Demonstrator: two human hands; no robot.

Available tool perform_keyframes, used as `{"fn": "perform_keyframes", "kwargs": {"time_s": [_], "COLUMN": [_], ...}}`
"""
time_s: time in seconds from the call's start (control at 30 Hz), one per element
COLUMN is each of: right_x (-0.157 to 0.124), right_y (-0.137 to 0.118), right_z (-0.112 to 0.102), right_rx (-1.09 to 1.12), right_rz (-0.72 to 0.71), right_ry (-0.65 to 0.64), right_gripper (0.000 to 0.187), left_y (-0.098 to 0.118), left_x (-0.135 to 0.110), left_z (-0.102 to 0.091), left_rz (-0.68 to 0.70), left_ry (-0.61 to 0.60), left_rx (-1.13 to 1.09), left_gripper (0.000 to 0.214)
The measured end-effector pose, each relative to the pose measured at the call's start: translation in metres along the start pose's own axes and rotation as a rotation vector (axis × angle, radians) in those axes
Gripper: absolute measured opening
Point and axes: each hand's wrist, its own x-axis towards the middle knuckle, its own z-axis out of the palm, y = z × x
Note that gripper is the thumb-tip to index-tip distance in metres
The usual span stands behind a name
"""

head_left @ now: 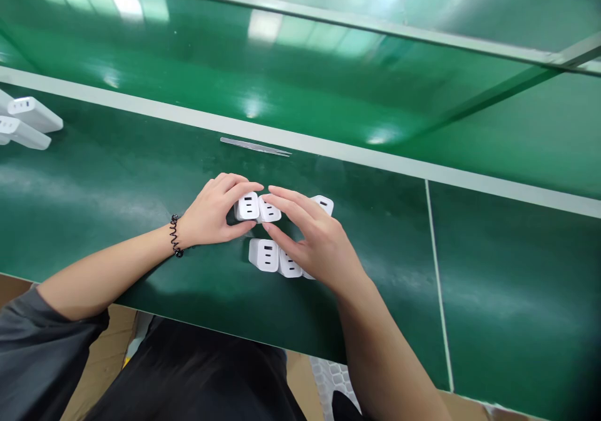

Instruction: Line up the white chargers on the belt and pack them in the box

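Several small white chargers stand in two rows on the green bench top (117,183), port faces up. My left hand (213,211) curls round the leftmost charger of the back row (247,207), thumb and fingers pinching its sides. My right hand (310,239) lies over the group with its fingers stretched flat, fingertips on the second back-row charger (269,211). It partly hides the front row (263,255) and another charger (323,204) behind it.
Metal tweezers (256,147) lie beyond the chargers by a pale strip (141,109) across the bench. Two more white chargers (28,121) lie at the far left edge. A thin white line (436,271) crosses the surface on the right.
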Motion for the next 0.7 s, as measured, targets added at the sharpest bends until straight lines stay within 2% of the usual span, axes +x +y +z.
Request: {"fn": "perform_keyframes", "kwargs": {"time_s": [0.17,0.33,0.5,0.7], "right_x": [0.001,0.003,0.005,0.007], "right_y": [-0.002,-0.003,-0.003,0.007], "right_z": [-0.001,-0.015,-0.025,-0.022], "right_rx": [0.068,0.082,0.03,-0.009], "right_rz": [-0.001,-0.045,0.046,0.093], "right_ry": [-0.016,-0.034,0.164,0.338], "right_gripper": [0.037,0.035,0.029,0.026], "left_y": [0.0,0.0,0.002,0.007], "left_x": [-0.001,-0.001,0.0,0.002], "left_z": [0.0,0.001,0.004,0.002], "left_rz": [0.077,0.045,0.023,-0.024], "left_ry": [-0.021,-0.03,-0.015,0.002], "left_rx": [-0.061,-0.064,-0.065,-0.061], "left_gripper": [0.061,0.074,0.084,0.055]}}
